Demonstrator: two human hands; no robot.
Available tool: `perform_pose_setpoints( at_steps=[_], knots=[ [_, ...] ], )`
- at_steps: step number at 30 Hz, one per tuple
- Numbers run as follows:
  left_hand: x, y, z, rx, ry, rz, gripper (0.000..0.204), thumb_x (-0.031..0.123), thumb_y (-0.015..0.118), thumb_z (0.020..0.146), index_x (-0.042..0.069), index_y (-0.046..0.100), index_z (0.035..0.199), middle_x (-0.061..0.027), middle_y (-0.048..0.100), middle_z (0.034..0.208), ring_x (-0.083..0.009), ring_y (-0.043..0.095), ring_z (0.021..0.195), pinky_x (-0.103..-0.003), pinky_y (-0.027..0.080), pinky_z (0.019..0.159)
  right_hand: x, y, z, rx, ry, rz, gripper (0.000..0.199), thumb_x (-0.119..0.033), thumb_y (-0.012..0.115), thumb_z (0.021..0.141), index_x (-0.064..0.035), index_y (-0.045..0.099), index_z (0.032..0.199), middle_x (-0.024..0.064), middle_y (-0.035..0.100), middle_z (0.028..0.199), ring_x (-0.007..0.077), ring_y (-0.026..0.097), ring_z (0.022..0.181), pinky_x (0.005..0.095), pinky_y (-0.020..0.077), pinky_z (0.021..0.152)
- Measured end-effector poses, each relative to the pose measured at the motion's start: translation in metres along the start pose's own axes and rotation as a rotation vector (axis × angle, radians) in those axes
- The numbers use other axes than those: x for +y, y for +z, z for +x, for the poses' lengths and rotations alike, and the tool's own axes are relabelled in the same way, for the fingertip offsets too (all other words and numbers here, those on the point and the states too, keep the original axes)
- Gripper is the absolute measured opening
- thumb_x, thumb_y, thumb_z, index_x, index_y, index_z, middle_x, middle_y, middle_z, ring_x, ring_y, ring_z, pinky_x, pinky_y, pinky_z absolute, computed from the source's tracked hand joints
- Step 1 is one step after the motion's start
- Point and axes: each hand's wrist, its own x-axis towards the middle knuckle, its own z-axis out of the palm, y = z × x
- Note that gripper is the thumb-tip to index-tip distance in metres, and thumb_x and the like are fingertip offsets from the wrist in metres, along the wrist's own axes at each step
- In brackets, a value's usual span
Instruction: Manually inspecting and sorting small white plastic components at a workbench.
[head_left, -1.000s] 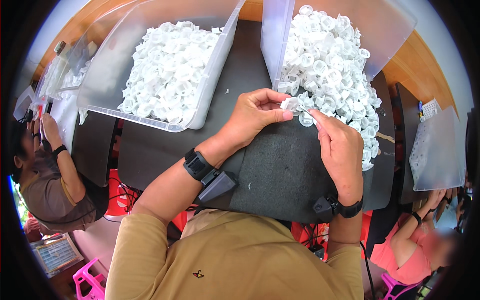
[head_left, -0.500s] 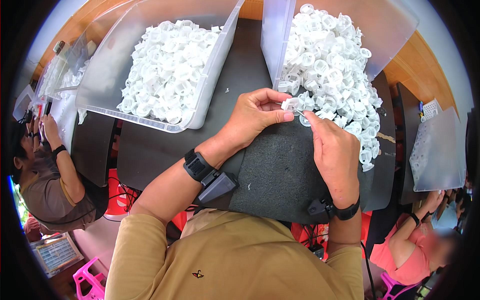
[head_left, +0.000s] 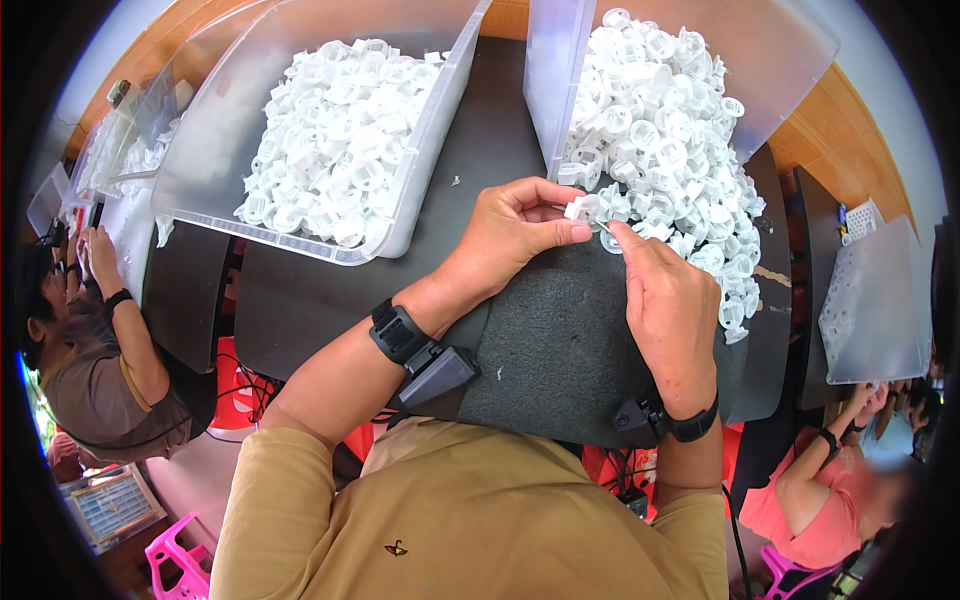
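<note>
My left hand [head_left: 513, 228] pinches a small white plastic part [head_left: 583, 208] between thumb and forefinger, above the front of a heap of similar parts. Close against it, my right hand [head_left: 668, 290] is closed, forefinger pointing at the part. A thin, greyish tool tip [head_left: 604, 227] shows just ahead of those fingers; the rest of it is hidden in the hand. The loose heap of white plastic parts [head_left: 670, 130] spills from a clear bin [head_left: 552, 90] lying tipped toward me. Below both hands lies a dark textured mat [head_left: 560, 340].
To the left, a clear bin [head_left: 400, 215] is filled with white parts. The dark table [head_left: 330, 310] carries both bins. Co-workers sit at each side, one in brown [head_left: 110, 370], one in pink [head_left: 815, 500]. Another clear bin [head_left: 875, 310] stands at the far right.
My left hand and the white part have shifted very slightly to the right. Both hands keep their grip. At the right, the co-worker's hands have moved a little.
</note>
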Motion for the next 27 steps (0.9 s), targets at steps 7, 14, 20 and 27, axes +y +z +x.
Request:
perform_pose_setpoints(
  at_steps=[7, 14, 20, 27],
  knots=[
    [0.0004, 0.0012, -0.0007, 0.007, 0.000, 0.007, 0.035, 0.001, 0.075, 0.079, -0.004, 0.061, 0.110, -0.0115, 0.068, 0.104, -0.0127, 0.065, 0.093, -0.027, 0.053, 0.087, 0.0004, 0.0020, -0.0004, -0.007, 0.003, 0.013, 0.032, -0.006, 0.060, 0.082, -0.0120, 0.067, 0.112, 0.0063, 0.063, 0.075, 0.0258, 0.062, 0.058, 0.0367, 0.0490, 0.051],
    [-0.0002, 0.0012, -0.0008, 0.008, 0.013, 0.014, 0.034, 0.002, 0.076, 0.079, -0.004, 0.062, 0.109, -0.0111, 0.068, 0.104, -0.0123, 0.065, 0.093, -0.027, 0.052, 0.087, -0.0005, 0.0005, -0.0004, -0.011, 0.010, 0.011, 0.031, -0.006, 0.060, 0.082, -0.0115, 0.067, 0.112, 0.0064, 0.063, 0.074, 0.0259, 0.062, 0.057, 0.0368, 0.0491, 0.051],
    [0.0002, 0.0021, -0.0014, 0.012, 0.012, 0.036, 0.033, 0.001, 0.075, 0.079, -0.003, 0.062, 0.109, -0.0105, 0.068, 0.103, -0.0115, 0.064, 0.093, -0.026, 0.052, 0.086, -0.0004, 0.0023, -0.0006, -0.013, 0.000, 0.003, 0.031, -0.006, 0.060, 0.082, -0.0115, 0.067, 0.112, 0.0064, 0.063, 0.074, 0.0257, 0.062, 0.056, 0.0364, 0.0490, 0.051],
    [0.0001, 0.0026, -0.0018, 0.021, 0.019, 0.041, 0.031, 0.001, 0.075, 0.079, -0.003, 0.062, 0.108, -0.0101, 0.068, 0.103, -0.0109, 0.064, 0.092, -0.025, 0.052, 0.085, -0.0006, 0.0024, -0.0006, -0.005, 0.001, -0.003, 0.032, -0.006, 0.060, 0.082, -0.0121, 0.067, 0.113, 0.0066, 0.062, 0.074, 0.0260, 0.062, 0.057, 0.0369, 0.0492, 0.051]
  ],
)
